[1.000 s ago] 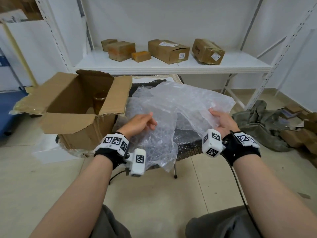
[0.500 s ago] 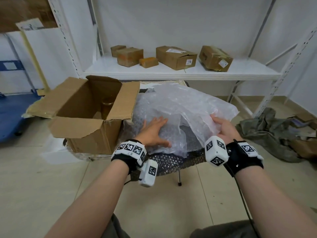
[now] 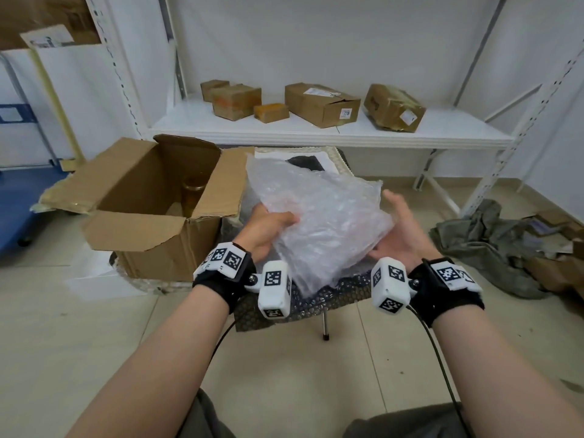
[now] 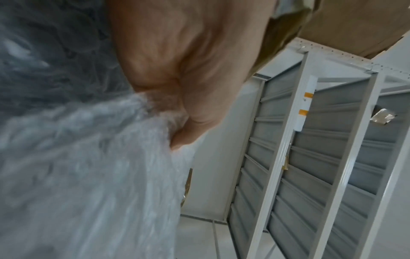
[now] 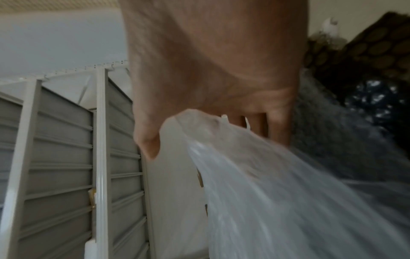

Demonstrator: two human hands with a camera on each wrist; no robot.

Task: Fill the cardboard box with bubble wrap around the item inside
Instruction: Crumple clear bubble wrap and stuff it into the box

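Note:
An open cardboard box [image 3: 158, 248] stands at the left with its flaps spread, and a brown jar [image 3: 192, 197] is upright inside it. A crumpled sheet of clear bubble wrap [image 3: 325, 216] is held up between both hands, just right of the box. My left hand [image 3: 271, 227] grips its left edge, thumb on top. In the left wrist view the fingers [image 4: 177, 122] pinch the wrap [image 4: 88, 166]. My right hand [image 3: 395, 235] supports the right side with an upturned palm and straight fingers. The right wrist view shows the wrap [image 5: 288, 192] lying across that hand [image 5: 221, 78].
Under the wrap is a small table [image 3: 316, 298] covered in more bubble wrap, on a thin metal leg [image 3: 325, 327]. Behind it, a white shelf [image 3: 316, 131] carries several small boxes. A crumpled green cloth [image 3: 483, 241] lies on the floor at right. A blue cart [image 3: 19, 200] stands at far left.
The wrap has been gathered and lifted off the small table. My left hand went from pressing flat on it to gripping its left edge. The right hand turned palm-up under it.

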